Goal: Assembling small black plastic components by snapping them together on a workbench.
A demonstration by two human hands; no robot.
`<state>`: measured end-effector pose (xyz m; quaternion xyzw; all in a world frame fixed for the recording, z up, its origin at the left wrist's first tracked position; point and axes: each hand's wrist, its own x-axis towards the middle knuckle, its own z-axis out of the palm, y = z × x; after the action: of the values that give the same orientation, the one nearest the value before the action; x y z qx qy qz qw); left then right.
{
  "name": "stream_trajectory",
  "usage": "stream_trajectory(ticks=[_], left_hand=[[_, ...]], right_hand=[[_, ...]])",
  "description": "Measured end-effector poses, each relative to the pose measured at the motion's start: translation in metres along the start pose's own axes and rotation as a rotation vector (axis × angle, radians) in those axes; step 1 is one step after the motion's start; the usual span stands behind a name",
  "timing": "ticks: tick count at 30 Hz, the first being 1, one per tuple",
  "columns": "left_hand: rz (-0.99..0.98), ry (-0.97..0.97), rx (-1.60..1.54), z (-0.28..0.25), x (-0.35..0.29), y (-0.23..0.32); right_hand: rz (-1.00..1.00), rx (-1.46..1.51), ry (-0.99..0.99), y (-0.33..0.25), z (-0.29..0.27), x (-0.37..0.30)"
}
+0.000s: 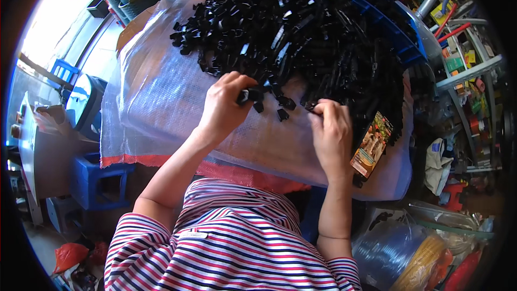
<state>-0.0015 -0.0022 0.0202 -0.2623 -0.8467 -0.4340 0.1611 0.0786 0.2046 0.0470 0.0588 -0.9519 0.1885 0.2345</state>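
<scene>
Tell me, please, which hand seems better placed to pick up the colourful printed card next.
Probably the right hand: it is close beside the printed card, while the left hand is farther away and holds a black part. Whether the right also pinches one is hard to tell.

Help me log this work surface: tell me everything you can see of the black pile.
The black pile is a wide, loose heap of small glossy pieces, plastic by their look: shorter ones at left, longer strips at right. It lies on a whitish woven sheet, with a blue crate behind and a printed card at its near right edge. In front, the left hand holds at least one piece; the right hand seems to pinch another.
</scene>
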Motion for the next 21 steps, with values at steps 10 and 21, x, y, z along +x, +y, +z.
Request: stream_trajectory(ticks=[10, 21], left_hand=[[0.107, -0.211, 0.149, 0.009, -0.011, 0.006], [-0.883, -0.169, -1.394, 0.017, -0.029, 0.052]], right_hand=[[0.071, 0.450, -0.020, -0.017, 0.005, -0.027], [0.053, 0.599, 0.190, -0.044, 0.016, -0.009]])
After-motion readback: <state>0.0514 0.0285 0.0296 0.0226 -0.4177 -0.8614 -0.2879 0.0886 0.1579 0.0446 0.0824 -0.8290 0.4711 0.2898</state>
